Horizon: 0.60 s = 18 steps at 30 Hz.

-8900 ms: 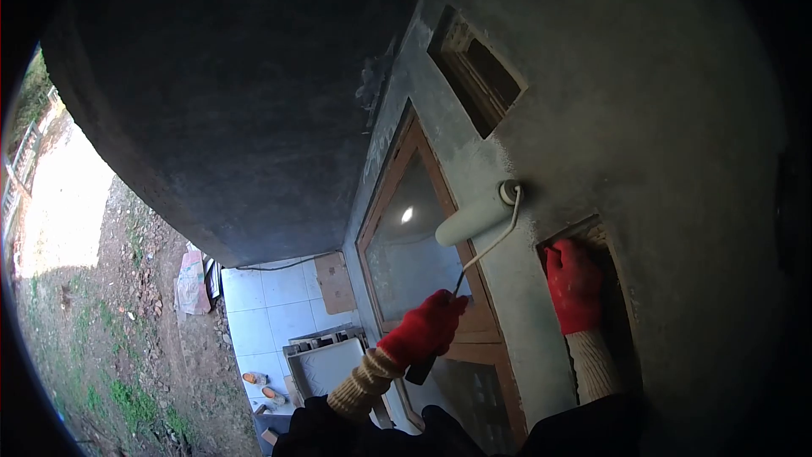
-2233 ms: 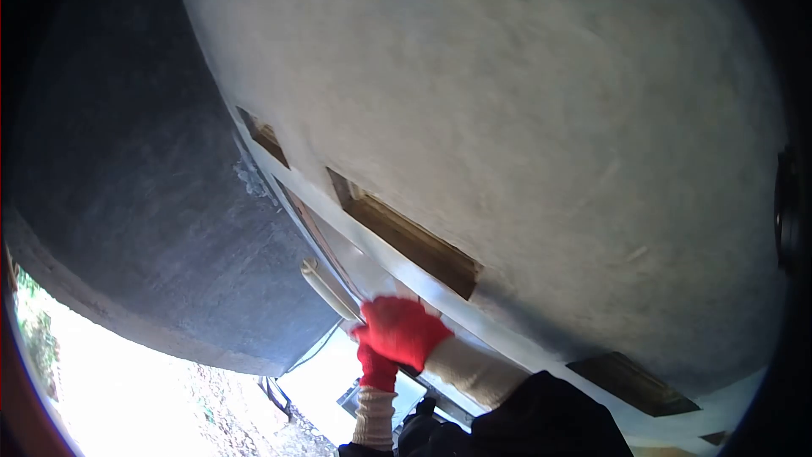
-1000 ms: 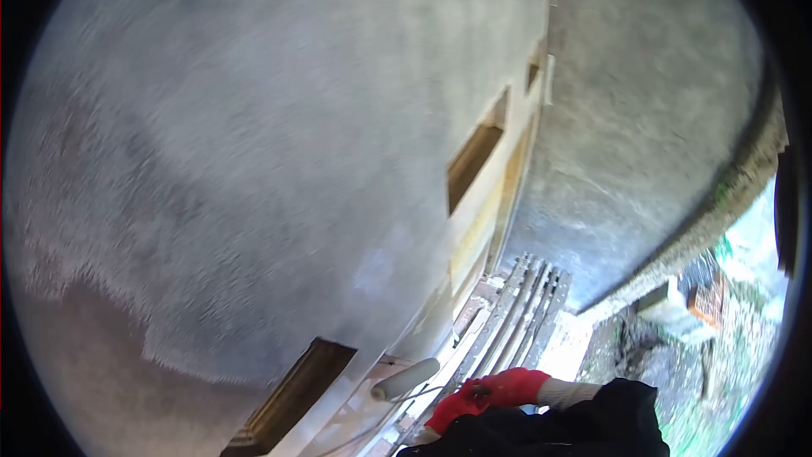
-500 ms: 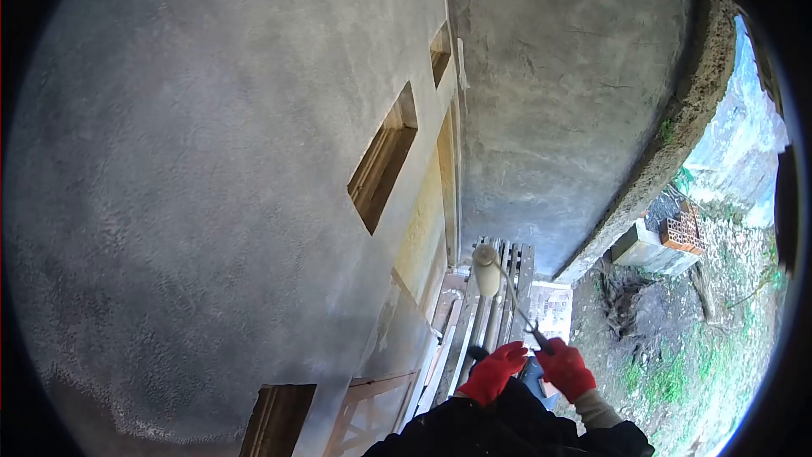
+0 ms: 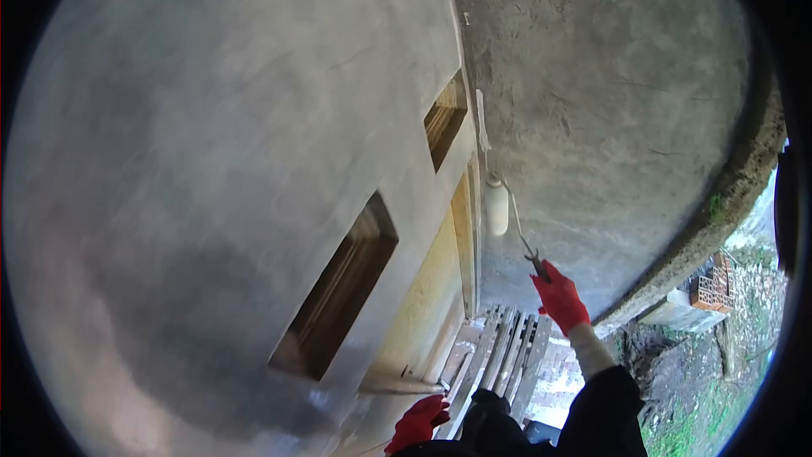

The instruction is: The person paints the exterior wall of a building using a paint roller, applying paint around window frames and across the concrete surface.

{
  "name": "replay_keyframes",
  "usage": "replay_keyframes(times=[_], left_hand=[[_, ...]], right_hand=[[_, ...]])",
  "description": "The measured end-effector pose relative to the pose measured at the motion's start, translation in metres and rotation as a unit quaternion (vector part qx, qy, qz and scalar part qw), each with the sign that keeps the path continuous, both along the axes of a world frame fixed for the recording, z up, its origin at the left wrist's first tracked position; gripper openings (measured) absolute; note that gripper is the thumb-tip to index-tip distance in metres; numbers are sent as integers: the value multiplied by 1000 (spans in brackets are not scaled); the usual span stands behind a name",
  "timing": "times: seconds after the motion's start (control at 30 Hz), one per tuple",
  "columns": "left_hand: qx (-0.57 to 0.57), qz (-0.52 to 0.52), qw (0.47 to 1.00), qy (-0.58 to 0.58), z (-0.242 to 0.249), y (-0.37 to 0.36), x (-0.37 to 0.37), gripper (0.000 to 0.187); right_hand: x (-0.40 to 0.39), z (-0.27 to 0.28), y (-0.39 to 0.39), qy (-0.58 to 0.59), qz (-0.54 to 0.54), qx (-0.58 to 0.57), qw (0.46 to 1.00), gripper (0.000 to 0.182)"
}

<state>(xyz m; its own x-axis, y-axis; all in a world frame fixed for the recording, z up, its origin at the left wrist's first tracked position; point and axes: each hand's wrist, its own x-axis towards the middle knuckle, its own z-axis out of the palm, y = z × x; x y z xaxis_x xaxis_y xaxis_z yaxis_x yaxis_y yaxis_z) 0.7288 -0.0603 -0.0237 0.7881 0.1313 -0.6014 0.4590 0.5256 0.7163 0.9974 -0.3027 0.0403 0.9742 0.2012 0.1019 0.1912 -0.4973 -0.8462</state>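
Observation:
In a red glove, my right hand (image 5: 561, 298) is closed around the dark handle of a paint roller (image 5: 497, 207). The roller's pale sleeve is raised against the grey plastered wall (image 5: 592, 152) in this view, near the corner. Just above it, a white streak of paint (image 5: 482, 118) runs along that wall. My left hand (image 5: 419, 425), also red-gloved, is low at the bottom edge, away from the roller. Its fingers are loosely bent and apart, with nothing visible in them.
Wooden slats (image 5: 507, 351) form a platform below me. The large grey wall (image 5: 194, 161) at left has a long recessed opening (image 5: 338, 296) and a smaller opening (image 5: 446, 118). At right, beyond the wall's rough edge, hollow bricks (image 5: 715, 286) sit above grassy ground (image 5: 685, 406).
My right hand has lifted the paint roller from over the slats up to the wall by the corner. My left hand has moved away, down and left. The view has shifted too.

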Motion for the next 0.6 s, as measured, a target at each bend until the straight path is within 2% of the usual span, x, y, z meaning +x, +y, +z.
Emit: replay_keyframes(times=[0.03, 0.07, 0.1, 0.17, 0.23, 0.27, 0.3, 0.43, 0.5, 0.53, 0.6], left_hand=[[-1, 21, 1000, 15, 2, -1, 11, 34], [-4, 42, 999, 31, 5, -3, 20, 34], [-2, 48, 998, 32, 13, -6, 26, 34], [157, 20, 987, 7, 28, -16, 32, 41], [76, 108, 991, 23, 17, -20, 36, 39], [102, 104, 989, 18, 13, -20, 35, 38], [127, 100, 987, 14, 11, -20, 36, 38], [106, 155, 982, 23, 21, -25, 45, 37], [212, 88, 973, 10, 28, -27, 50, 37], [123, 154, 980, 28, 13, -25, 50, 38], [115, 158, 980, 25, 9, -22, 50, 39]], right_hand=[[32, 29, 15, 118, -51, 70, 989, 42], [67, 39, 21, 141, -57, 59, 987, 45], [99, 44, 26, 143, -51, 60, 987, 45], [159, 43, 37, 119, -57, 76, 988, 46], [210, 42, 47, 105, -49, 71, 991, 44], [229, 42, 51, 88, -47, 69, 993, 42], [245, 45, 54, 92, -42, 67, 993, 42], [278, 49, 61, 103, -10, 50, 993, 33], [281, 54, 62, 111, -14, 51, 992, 32], [282, 55, 62, 112, -11, 50, 992, 32], [281, 56, 58, 110, 22, 50, 992, 31]])
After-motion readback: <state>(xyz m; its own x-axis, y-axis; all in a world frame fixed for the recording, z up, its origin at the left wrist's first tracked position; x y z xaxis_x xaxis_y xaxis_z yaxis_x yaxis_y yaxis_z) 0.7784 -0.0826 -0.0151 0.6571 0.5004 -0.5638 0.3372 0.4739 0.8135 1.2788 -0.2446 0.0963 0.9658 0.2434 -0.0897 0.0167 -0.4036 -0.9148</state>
